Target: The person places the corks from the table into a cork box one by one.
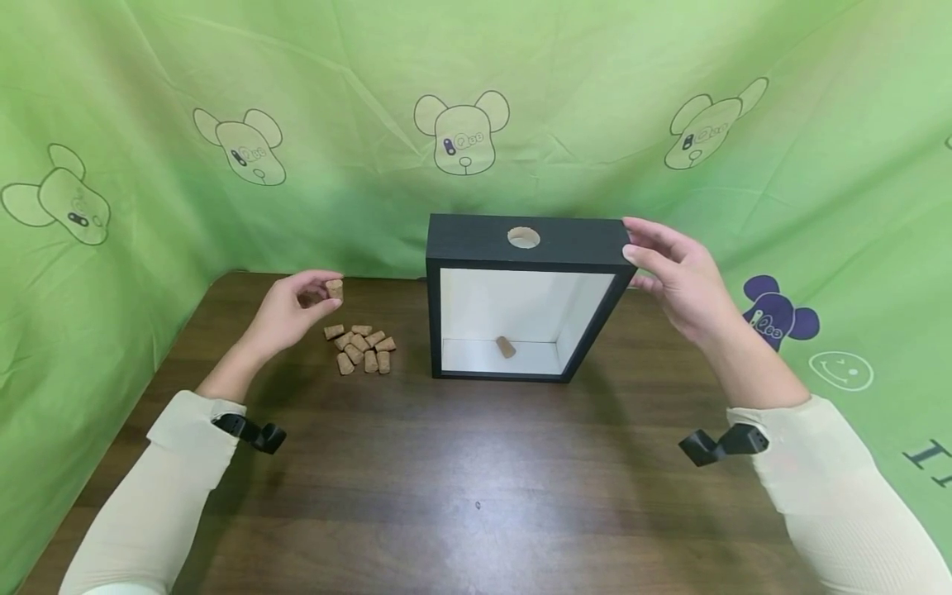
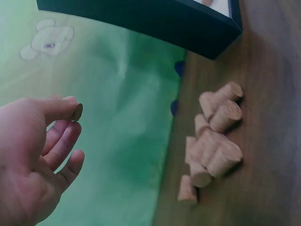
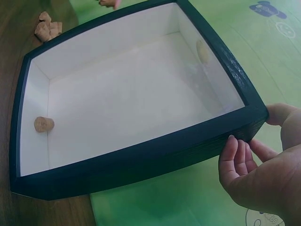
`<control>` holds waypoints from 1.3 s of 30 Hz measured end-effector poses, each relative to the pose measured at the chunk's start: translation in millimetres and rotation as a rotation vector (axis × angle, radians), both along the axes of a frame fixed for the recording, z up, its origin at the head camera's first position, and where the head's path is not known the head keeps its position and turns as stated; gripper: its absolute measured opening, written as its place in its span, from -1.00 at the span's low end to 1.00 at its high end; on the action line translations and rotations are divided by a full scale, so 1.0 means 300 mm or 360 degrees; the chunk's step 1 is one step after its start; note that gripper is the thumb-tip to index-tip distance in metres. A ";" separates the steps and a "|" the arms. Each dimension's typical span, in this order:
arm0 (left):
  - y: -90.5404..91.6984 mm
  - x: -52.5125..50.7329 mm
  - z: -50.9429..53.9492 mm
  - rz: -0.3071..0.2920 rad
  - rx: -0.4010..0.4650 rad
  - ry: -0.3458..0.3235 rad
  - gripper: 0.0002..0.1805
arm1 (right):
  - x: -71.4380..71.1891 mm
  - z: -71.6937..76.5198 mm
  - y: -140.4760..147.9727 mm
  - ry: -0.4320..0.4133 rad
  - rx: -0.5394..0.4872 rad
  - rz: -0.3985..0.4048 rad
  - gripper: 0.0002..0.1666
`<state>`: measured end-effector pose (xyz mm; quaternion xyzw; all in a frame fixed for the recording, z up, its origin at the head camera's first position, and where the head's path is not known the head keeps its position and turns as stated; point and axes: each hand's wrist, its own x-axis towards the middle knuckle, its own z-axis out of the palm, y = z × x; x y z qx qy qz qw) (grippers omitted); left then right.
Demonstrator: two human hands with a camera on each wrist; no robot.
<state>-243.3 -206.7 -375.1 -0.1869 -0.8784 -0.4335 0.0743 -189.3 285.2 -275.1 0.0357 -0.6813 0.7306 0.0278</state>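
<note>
My left hand (image 1: 290, 312) pinches a cork stopper (image 1: 335, 289) between thumb and fingers, above the table's back left. Just below and to its right lies a loose pile of several cork stoppers (image 1: 360, 345). A black shadow-box frame (image 1: 476, 240) with a white inside stands upright at the centre, with a round hole (image 1: 524, 238) in its top side. One cork stopper (image 1: 506, 347) lies inside on the white bottom, also seen in the right wrist view. My right hand (image 1: 684, 281) grips the frame's upper right corner, thumb on the top.
The brown wooden table (image 1: 416, 479) carries everything. Behind it and at the sides hangs a green cloth (image 1: 357, 190) printed with bear heads. Dark wrist cameras (image 1: 721, 444) sit on both cuffs.
</note>
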 end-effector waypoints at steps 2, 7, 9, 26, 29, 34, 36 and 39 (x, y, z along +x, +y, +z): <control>0.015 0.000 0.021 -0.0021 0.0000 -0.0013 -0.60 | 0.001 0.001 0.000 -0.0002 0.0006 -0.0001 -0.53; 0.042 -0.005 0.073 -0.0078 0.0002 0.0004 -0.61 | 0.002 0.002 0.000 -0.0002 0.0025 0.0002 -0.52; 0.050 -0.013 0.096 -0.0090 0.0002 0.0039 -0.62 | 0.001 0.002 0.000 -0.0001 0.0026 0.0002 -0.49; 0.163 -0.043 0.313 -0.0201 -0.0028 0.0243 -0.63 | -0.002 0.000 0.000 0.0018 -0.0030 0.0011 -0.55; 0.200 -0.045 0.344 -0.0243 -0.0032 0.0269 -0.63 | -0.002 0.002 0.000 0.0014 -0.0027 0.0009 -0.55; 0.264 -0.046 0.391 -0.0333 -0.0023 0.0297 -0.62 | -0.001 0.003 0.000 0.0000 -0.0006 0.0008 -0.51; 0.289 -0.047 0.407 -0.0359 -0.0022 0.0303 -0.62 | 0.000 0.004 -0.001 -0.0007 0.0000 0.0008 -0.51; 0.327 -0.048 0.431 -0.0396 -0.0014 0.0301 -0.62 | 0.002 0.006 0.000 -0.0015 0.0004 0.0006 -0.51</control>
